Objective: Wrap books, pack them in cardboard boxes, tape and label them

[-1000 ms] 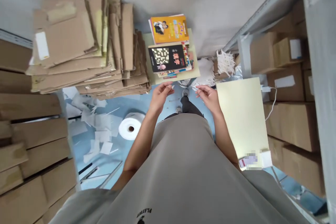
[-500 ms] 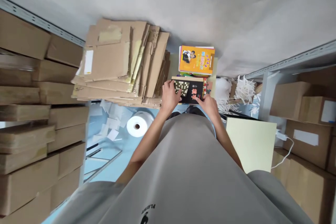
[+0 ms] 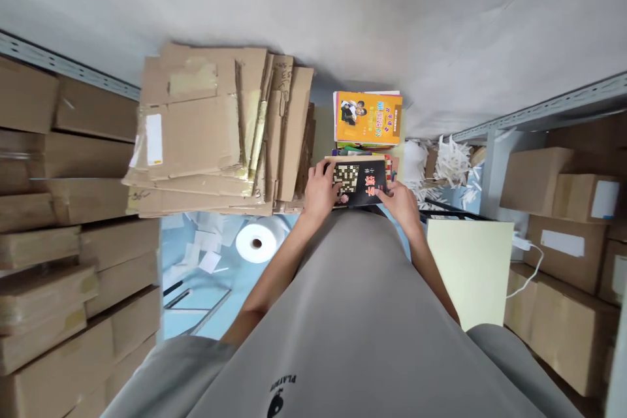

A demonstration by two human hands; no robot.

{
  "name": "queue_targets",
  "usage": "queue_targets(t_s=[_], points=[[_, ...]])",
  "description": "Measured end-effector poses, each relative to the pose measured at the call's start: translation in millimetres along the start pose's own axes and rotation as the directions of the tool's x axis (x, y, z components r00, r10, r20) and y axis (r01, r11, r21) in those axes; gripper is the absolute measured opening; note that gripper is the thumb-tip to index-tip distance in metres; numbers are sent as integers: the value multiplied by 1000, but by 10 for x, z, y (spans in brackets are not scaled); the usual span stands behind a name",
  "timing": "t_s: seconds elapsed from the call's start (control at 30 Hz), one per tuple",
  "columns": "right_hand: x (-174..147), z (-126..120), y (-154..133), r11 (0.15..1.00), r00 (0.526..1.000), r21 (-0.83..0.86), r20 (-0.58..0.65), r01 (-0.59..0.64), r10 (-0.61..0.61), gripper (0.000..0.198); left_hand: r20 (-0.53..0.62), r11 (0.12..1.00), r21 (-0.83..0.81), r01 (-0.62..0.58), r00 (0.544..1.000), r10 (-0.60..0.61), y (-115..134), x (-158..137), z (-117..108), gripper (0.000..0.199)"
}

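Hands (image 3: 321, 196) held apart a second ago now grip a black book (image 3: 356, 184) at both ends, securing it, though any lift is unclear.

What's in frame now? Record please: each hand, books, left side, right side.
left hand: touching the black book, left end
right hand: touching the same book, right end
books: orange book lying beyond the black one
left side: flattened cardboard, white roll, stacked boxes
right side: shredded paper, pale yellow panel, more boxes
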State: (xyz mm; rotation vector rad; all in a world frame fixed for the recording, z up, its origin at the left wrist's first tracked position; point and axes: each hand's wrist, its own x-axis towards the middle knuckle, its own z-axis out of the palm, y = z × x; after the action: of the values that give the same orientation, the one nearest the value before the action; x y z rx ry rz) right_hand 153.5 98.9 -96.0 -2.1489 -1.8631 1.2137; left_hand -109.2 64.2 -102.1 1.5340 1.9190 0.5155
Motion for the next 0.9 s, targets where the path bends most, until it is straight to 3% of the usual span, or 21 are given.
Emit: queue_targets(t_s=[0.1, 0.23, 0.33, 0.43, 0.57, 0.67, 0.73, 0.83, 0.9], points=[[-103, 102, -66, 949, 999, 314, -51, 33, -18, 52, 10, 1000, -11, -19, 1000, 19, -82, 49, -40, 61], [-246, 384, -182, 746, 986, 660, -166, 92, 25, 82, 12, 999, -23, -35, 999, 36, -209, 158, -43, 58], [-379, 605, -282, 674, 959, 736, -231, 65, 161, 91, 6, 993, -101, -64, 998, 65, -301, 225, -63, 62], [-589, 716, -346, 616, 914, 784, -300, 72, 274, 83, 81, 978, -191, -86, 991, 103, -335, 216, -187, 66], [-1009, 657, -243, 571, 842, 799, -431, 189, 324, 71, 244, 935, -323, -147, 942, 232, -214, 51, -398, 45], [-1388, 543, 27, 591, 769, 773, -516, 229, 378, 77, 398, 866, -488, -111, 854, 334, -20, -163, -370, 42], [-1653, 482, 256, 573, 709, 781, -550, 250, 441, 82, 549, 809, -588, 20, 744, 381, 132, -335, -241, 51], [-2049, 445, 578, 507, 629, 804, -574, 310, 525, 80, 711, 771, -608, 190, 564, 421, 377, -616, 22, 60], [-2295, 450, 754, 489, 594, 805, -584, 337, 553, 77, 752, 783, -588, 205, 495, 435, 555, -809, 207, 60]])
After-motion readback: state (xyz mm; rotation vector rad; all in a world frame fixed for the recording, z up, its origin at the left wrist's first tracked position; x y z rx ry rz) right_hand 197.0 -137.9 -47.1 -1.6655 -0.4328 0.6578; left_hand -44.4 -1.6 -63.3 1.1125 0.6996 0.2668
